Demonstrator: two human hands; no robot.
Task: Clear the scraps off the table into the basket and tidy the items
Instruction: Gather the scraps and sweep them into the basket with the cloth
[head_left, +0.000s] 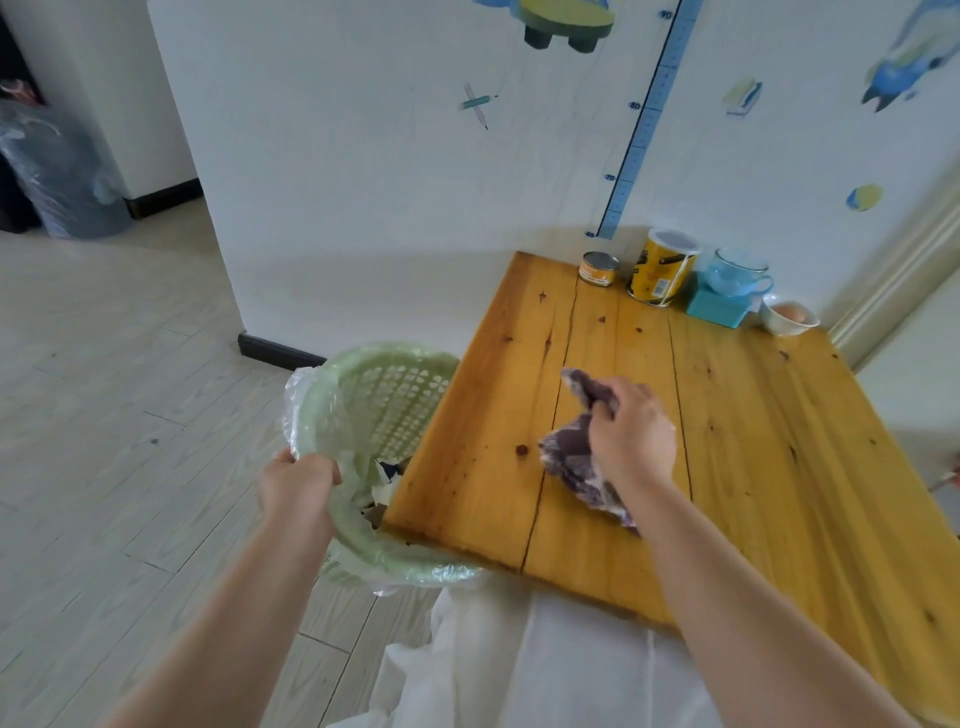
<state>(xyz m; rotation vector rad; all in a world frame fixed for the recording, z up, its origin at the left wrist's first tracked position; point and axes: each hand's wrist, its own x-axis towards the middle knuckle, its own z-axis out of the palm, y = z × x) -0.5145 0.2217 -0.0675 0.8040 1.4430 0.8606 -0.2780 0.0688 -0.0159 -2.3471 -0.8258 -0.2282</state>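
So, the purple-and-white cloth (571, 457) is bunched up about mid-tabletop (753, 441), with its long axis running away from you and leaning a bit left at the far end. Your right hand (631, 436) sits on top of it, fingers curled round the gathered middle, so that hand does the sweeping.

What matters is direction. The green basket (395, 400) is directly left of the cloth, and your left hand (298, 483) has its fingers hooked over the near rim and the plastic liner (298, 395). The mouth is tipped toward the table and the rim sits just under the left edge by the near corner. A few scraps (384, 480) are already sitting inside.

I'd say any wipe has to go straight left across the boards, with the cloth broadside on.

The small tin (599, 267), yellow canister (662, 267), blue cup (735, 273) on its teal box (719, 309) and the white bowl (788, 318) are lined up along the far edge, well apart from the cloth.
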